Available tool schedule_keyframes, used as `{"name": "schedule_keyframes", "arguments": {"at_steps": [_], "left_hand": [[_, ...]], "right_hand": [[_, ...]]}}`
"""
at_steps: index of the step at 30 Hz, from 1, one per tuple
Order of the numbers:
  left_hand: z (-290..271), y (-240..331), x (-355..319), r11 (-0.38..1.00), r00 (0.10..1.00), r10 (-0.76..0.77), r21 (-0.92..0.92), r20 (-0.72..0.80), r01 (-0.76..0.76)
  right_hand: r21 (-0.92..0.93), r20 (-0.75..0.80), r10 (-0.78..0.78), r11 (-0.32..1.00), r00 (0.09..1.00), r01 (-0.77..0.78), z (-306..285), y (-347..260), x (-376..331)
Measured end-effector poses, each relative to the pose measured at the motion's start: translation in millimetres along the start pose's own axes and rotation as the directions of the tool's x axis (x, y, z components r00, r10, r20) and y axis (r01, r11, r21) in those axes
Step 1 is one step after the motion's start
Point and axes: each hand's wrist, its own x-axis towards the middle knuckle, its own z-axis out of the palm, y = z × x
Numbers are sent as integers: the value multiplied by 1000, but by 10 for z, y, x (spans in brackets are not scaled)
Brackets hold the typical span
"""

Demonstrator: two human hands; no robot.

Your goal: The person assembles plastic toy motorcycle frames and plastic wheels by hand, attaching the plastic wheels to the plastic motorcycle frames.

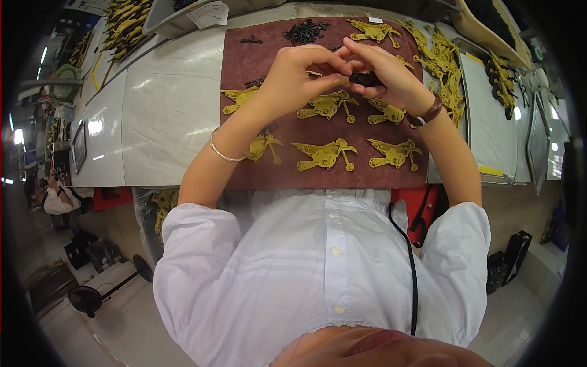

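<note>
A small black plastic part [365, 79] is held between my two hands above the maroon mat [367, 178]. My right hand [394, 74] is closed around it, fingers curled and partly hiding its shape. From the other side, the thumb and forefinger of my left hand [306, 72] pinch at its left end. Below the hands, flat yellow plastic pieces shaped like motorbike bodies [325, 155] lie in rows; my forearms and hands cover some of them. Beyond my hands is a loose pile of small black parts [306, 32], with a single black strip [251, 40] to its left.
A heap of yellow pieces [441, 70] lies at the mat's right edge, beside a white-lined tray [489, 131]. At the far left are a grey bin [160, 23] and stacked yellow-and-black pieces [126, 25]. A cream bin [518, 50] with dark parts stands far right.
</note>
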Motion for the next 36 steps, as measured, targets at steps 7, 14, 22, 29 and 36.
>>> {"name": "schedule_keyframes", "arguments": {"at_steps": [7,14,22,29,36], "left_hand": [[34,217,-78,998,998,-36,41,-54,38],[-28,205,-143,998,999,-27,47,-46,29],[-85,122,-156,955,967,234,164,103,-249],[-50,2,-208,986,998,67,151,-5,-65],[-93,-244,-238,894,951,-106,446,291,-37]], "right_hand": [[155,42,10,988,999,-17,-35,148,-66],[115,5,3,993,1000,-3,-99,227,-130],[-366,201,-66,920,977,137,-252,168,-90],[-669,238,-224,668,945,326,-283,78,50],[-830,302,-327,372,895,416,-292,178,247]]}}
